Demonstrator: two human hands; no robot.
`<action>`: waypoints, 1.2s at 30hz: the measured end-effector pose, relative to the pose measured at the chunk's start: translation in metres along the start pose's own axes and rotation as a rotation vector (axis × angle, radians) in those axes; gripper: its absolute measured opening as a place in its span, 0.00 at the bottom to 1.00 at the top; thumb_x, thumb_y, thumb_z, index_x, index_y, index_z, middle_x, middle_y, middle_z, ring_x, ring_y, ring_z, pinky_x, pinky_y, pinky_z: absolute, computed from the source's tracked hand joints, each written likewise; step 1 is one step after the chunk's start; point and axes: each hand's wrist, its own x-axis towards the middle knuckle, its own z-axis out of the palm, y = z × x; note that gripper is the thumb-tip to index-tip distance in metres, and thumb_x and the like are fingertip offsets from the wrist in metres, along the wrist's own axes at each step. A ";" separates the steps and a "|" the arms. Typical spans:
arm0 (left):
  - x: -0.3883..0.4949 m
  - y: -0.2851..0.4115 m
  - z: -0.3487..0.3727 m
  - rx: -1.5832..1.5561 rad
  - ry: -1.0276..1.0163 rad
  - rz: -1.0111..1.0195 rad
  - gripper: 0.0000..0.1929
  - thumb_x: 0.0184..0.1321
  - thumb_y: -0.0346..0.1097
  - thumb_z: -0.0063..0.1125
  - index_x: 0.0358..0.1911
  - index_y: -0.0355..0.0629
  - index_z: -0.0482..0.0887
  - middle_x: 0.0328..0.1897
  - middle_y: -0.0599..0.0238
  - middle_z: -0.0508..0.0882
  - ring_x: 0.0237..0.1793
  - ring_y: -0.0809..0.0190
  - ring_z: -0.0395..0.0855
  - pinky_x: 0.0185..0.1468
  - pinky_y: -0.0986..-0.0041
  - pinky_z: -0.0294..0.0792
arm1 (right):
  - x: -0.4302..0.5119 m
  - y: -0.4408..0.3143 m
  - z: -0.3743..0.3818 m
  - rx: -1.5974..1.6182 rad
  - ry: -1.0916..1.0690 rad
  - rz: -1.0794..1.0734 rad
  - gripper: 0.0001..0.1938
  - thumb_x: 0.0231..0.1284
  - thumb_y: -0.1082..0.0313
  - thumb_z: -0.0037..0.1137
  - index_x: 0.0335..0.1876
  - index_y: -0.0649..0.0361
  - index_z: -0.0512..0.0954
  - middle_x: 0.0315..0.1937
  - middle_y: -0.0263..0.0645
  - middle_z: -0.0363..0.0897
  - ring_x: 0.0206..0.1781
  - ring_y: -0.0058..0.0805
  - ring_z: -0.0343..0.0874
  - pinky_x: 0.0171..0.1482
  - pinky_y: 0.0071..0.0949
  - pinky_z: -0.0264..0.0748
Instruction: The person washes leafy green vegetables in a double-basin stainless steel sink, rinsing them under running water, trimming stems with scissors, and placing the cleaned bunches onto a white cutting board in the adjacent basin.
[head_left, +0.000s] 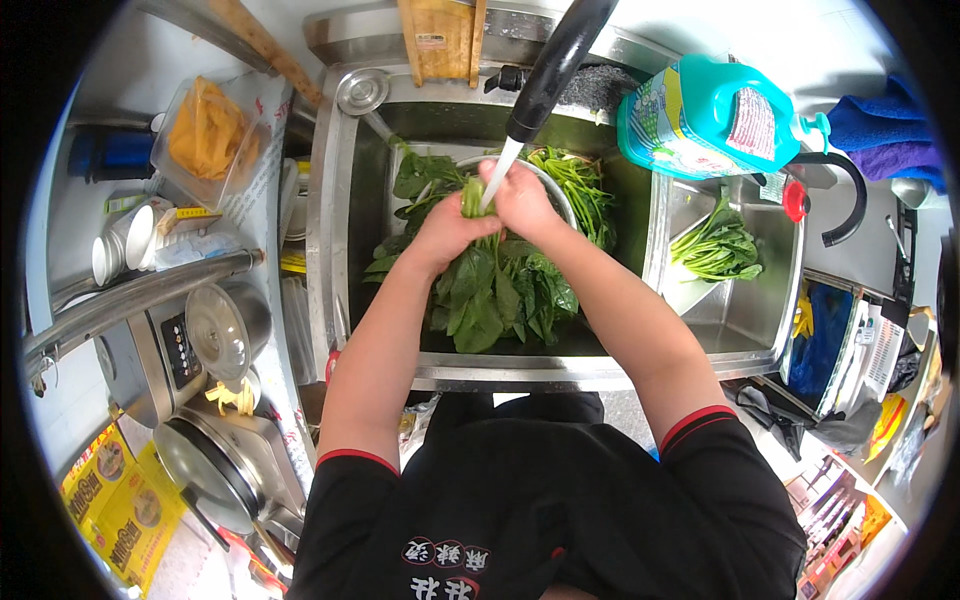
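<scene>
My left hand is closed around the pale stems of a bunch of leafy greens, whose leaves hang towards me over the large sink. Against those stems, my right hand has its fingers curled; what lies inside them is hidden. Water runs from the black faucet onto the stems between my hands. Below sits a round basin, mostly covered by my hands and the greens. More greens lie at its right side and others at its left.
In the small right sink compartment, another bunch of greens rests on a white tray. A teal detergent jug stands on the sink's back right. A wooden board leans behind. Left shelves hold a plastic tub and paper cups.
</scene>
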 end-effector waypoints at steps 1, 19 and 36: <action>0.000 0.000 0.000 -0.023 0.039 -0.064 0.15 0.59 0.26 0.68 0.50 0.40 0.82 0.42 0.65 0.88 0.41 0.65 0.86 0.48 0.70 0.77 | 0.001 0.007 0.002 0.247 0.086 0.013 0.26 0.73 0.42 0.52 0.48 0.64 0.80 0.41 0.52 0.86 0.46 0.42 0.85 0.51 0.39 0.79; 0.004 -0.040 0.022 -0.482 0.188 -0.261 0.18 0.59 0.29 0.67 0.53 0.38 0.81 0.44 0.60 0.89 0.42 0.57 0.88 0.48 0.65 0.81 | 0.023 0.042 0.039 0.506 0.206 0.403 0.35 0.67 0.37 0.59 0.57 0.69 0.76 0.46 0.47 0.82 0.51 0.37 0.78 0.56 0.36 0.74; -0.014 -0.044 -0.005 -0.612 0.205 -0.320 0.12 0.65 0.26 0.57 0.51 0.33 0.82 0.43 0.53 0.88 0.42 0.51 0.89 0.48 0.59 0.84 | 0.001 0.054 0.022 0.537 -0.322 0.515 0.11 0.65 0.62 0.59 0.41 0.63 0.80 0.29 0.39 0.77 0.29 0.31 0.75 0.29 0.36 0.71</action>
